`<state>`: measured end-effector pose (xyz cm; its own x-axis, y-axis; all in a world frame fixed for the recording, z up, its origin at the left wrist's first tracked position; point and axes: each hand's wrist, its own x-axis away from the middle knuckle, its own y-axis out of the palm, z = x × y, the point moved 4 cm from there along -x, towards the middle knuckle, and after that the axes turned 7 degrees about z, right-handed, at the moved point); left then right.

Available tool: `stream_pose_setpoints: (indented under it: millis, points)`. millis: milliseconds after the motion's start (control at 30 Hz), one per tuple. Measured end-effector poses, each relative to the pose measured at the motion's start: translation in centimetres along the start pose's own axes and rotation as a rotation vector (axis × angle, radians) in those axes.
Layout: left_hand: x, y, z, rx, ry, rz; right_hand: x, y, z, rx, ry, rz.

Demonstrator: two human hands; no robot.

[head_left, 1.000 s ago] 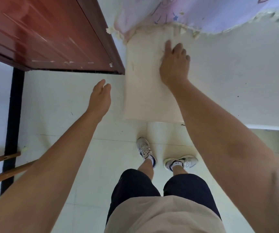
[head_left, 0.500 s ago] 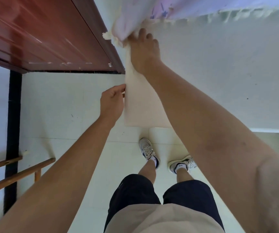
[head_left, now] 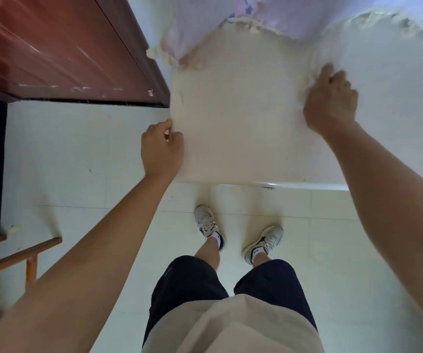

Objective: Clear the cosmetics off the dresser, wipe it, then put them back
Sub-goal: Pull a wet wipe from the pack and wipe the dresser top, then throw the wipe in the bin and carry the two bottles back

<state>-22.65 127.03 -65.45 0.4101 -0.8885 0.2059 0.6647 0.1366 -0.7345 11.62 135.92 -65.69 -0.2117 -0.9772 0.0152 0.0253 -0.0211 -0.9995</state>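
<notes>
1 cream cloth (head_left: 238,118) | L hand (head_left: 160,149) pinches L edge | R hand (head_left: 331,103) grips R edge

This is a bedroom in someone's home. A bed fills the far right, with a cream sheet (head_left: 236,128) spread over the mattress, a lilac printed quilt (head_left: 294,14) with a frayed pale fringe rumpled at its far end, and a white bed rail (head_left: 307,186) along the near edge. At the far left stands polished red-brown wooden furniture (head_left: 60,47), just beside the bed's corner. Underfoot are plain white floor tiles (head_left: 78,174) — and the wooden rungs (head_left: 14,256) of a chair or stool poke in at the near left.
</notes>
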Motion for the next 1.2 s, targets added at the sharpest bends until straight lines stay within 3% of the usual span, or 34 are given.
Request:
stream_pose_setpoints:
  millis: [133, 233, 300, 467, 533, 600, 767, 933, 1200]
  points:
    - [2.0, 1.0, 0.2, -0.134, 0.036, 0.073, 3.9, -0.1, 7.4, 0.051, 0.220, -0.086]
    - [4.4, 1.3, 0.6, -0.181, 0.078, 0.119, 9.2, -0.2, 8.3, 0.010, 0.239, -0.057]
    - [6.6, 1.8, 1.0, -0.253, 0.120, 0.122, 13.5, 0.0, 6.4, -0.008, 0.120, -0.032]
    - [13.6, 3.6, 1.6, -0.405, 0.210, -0.036, 23.6, 0.0, -0.6, -0.060, -0.577, -0.014]
    - [15.3, 3.5, 2.1, -0.474, 0.219, -0.084, 24.4, -0.6, -1.1, -0.075, -0.633, -0.029]
    - [16.7, 2.8, 2.5, -0.519, 0.189, -0.106, 24.3, -1.7, -0.4, -0.157, -0.547, -0.031]
    - [20.2, -2.6, 3.4, -0.604, 0.145, -0.013, 23.1, -6.6, 2.1, -0.216, -0.533, -0.036]
    - [23.0, -10.0, 5.4, -0.533, 0.120, 0.148, 21.0, -13.4, 2.1, -0.270, -0.544, 0.026]
    - [30.1, -24.9, -0.2, -0.556, 0.085, 0.318, 29.2, -22.9, -7.8, -0.458, -0.676, 0.204]
